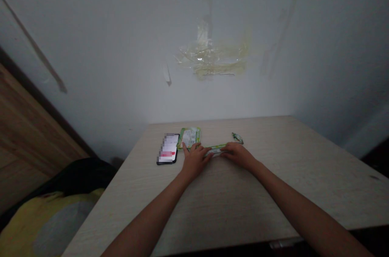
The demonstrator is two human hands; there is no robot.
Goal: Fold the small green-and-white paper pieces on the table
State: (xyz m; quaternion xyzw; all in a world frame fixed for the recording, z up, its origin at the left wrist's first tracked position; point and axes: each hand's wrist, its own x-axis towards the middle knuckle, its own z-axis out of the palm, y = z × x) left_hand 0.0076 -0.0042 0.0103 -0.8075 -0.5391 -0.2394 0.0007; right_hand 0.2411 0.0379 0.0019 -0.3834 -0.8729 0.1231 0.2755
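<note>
A narrow green-and-white packet (216,150) lies on the table between my hands, apparently folded or rolled into a strip. My left hand (194,160) pinches its left end between thumb and fingers, while the outer finger sticks out towards a flat packet. Around the strip's right end, the fingers of my right hand (238,154) are closed. Both hands cover parts of the strip. Just beyond my left hand lies that flat green packet (190,137) with a white printed panel. A small green torn scrap (237,138) rests behind my right hand.
A phone (168,149) with a lit, blurred screen lies left of the flat packet, touching or nearly touching it. The pale wooden table (273,135) meets a wall (121,46) with peeling tape (212,56). A yellow-and-grey cloth item (51,220) sits beyond the table's left edge.
</note>
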